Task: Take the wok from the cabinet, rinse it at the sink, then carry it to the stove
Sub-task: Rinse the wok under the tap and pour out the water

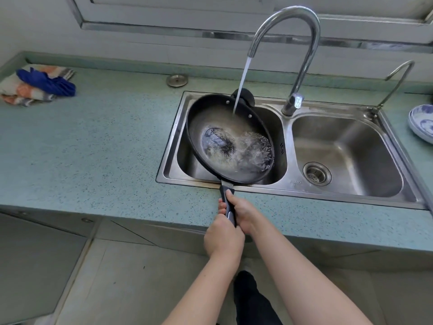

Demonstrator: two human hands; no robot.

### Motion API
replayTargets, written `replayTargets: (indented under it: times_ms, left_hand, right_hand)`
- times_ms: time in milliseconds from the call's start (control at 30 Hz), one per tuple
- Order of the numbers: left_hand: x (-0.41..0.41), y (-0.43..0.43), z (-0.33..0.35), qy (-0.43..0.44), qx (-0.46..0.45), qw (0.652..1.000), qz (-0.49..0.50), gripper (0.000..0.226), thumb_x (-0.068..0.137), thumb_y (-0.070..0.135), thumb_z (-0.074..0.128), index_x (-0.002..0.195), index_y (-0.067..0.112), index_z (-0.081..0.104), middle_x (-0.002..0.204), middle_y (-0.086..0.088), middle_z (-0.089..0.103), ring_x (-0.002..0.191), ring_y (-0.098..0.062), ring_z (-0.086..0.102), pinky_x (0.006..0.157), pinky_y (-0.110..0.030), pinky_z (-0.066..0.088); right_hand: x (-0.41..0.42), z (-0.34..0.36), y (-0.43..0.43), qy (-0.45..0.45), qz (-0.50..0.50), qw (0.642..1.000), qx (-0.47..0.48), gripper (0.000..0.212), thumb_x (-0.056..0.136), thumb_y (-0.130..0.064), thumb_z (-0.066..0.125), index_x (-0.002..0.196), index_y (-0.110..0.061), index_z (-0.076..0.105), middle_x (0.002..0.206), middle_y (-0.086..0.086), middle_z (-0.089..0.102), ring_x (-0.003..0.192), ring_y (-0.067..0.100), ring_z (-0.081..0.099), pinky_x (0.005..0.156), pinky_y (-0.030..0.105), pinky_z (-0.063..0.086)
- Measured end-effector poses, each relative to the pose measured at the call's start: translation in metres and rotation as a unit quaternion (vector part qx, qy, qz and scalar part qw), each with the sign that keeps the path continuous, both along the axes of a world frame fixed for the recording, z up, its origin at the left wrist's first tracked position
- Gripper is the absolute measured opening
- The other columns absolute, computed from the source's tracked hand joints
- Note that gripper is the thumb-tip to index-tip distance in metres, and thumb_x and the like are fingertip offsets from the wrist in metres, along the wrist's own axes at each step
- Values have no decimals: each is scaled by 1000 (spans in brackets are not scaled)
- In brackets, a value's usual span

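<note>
The black wok (210, 120) hangs tilted over the left basin of the steel double sink (346, 193). Water runs from the tall chrome faucet (304, 43) onto the wok's far inner wall and foams in its bottom. The wok's dark handle (227, 195) reaches over the sink's front edge. My right hand (243, 212) is shut on the handle's upper part. Just below it, my left hand (222, 235) is shut on the handle's end.
A folded cloth with a blue rag (46, 82) lies at the far left of the green counter (93, 148). A blue-and-white bowl (421, 123) sits at the right edge. A thin second tap (396, 80) stands behind the right basin. A round metal cap (177, 80) sits behind the sink.
</note>
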State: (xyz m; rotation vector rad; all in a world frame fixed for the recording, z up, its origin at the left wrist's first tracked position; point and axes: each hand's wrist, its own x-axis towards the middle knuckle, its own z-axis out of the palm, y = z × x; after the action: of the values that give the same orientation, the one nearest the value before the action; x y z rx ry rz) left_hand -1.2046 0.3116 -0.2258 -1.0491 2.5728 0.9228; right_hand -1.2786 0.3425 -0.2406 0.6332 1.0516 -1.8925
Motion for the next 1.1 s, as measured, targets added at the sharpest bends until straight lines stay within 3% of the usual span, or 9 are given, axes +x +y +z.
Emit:
replayTargets:
  times_ms: [167,300,400,567,733,900,1100]
  left_hand:
    - [-1,-13,2,5,52,999,-5,20,82,24,54,95,9,59,99,-12,68,92,-32,63,68,-32,45]
    - [-2,-36,7,31,152,988,18,9,73,19,58,77,11,56,66,-3,62,47,-22,62,44,-24,46]
    - [0,-44,8,36,223,974,30,12,70,13,57,82,10,56,60,-2,60,26,-10,54,30,-15,37]
    - [3,-51,5,41,293,954,40,8,68,8,55,70,14,51,55,-3,57,27,-11,54,32,-13,37]
    - [5,-57,-2,54,399,912,84,10,71,1,52,71,10,53,41,-1,50,27,-12,45,35,-17,39]
    - [6,-60,-9,61,471,876,79,11,67,5,50,76,11,52,37,4,49,34,-13,44,45,-25,35]
    - [4,-66,-11,47,540,836,85,16,60,7,49,75,11,47,38,4,45,32,-11,39,33,-17,34]
  right_hand:
    - [3,4,-9,31,8,998,51,39,99,-29,38,69,-5,46,64,5,42,38,11,46,36,17,43]
    - [5,7,-18,72,9,993,96,35,97,-21,45,70,-1,49,65,11,51,36,14,56,39,19,49]
    - [6,8,-19,81,21,991,106,32,96,-18,47,71,1,51,67,13,55,35,12,60,40,19,52]
    - [6,7,-20,12,1,999,33,34,96,-20,44,68,-3,52,54,7,61,41,14,62,53,26,52]
    - [7,3,-29,-12,-52,998,-38,31,96,-17,39,66,-10,43,40,-3,51,34,8,49,45,22,45]
    - [4,1,-31,35,-47,998,32,30,95,-11,38,66,-10,39,40,-1,46,34,10,43,46,26,40]
    - [5,7,-33,78,-16,992,96,30,97,-12,36,67,-10,37,59,4,40,49,15,40,51,29,40]
